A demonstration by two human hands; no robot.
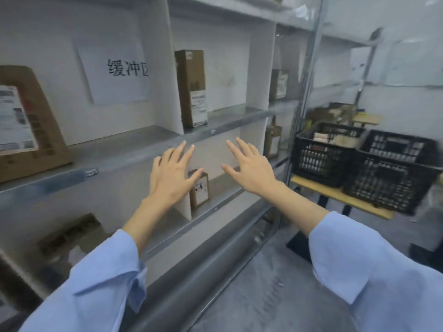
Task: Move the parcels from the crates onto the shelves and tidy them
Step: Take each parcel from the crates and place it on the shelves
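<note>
My left hand [171,174] and my right hand [250,167] are both held out in front of the metal shelving [134,152], fingers straight and spread, holding nothing. Behind them, on the lower shelf, a small brown parcel [200,191] stands upright beside a white divider. A tall brown parcel [191,88] stands on the shelf above. A large flat parcel [24,123] leans at the far left. Two black crates [328,154] [393,173] sit on a wooden table at the right; parcels show in the farther one.
A paper sign [115,73] hangs on the back of the left compartment. More small parcels [279,83] [273,140] stand in the compartments further right. A dark parcel [69,236] lies on the bottom shelf at left. Grey floor runs between shelving and table [335,195].
</note>
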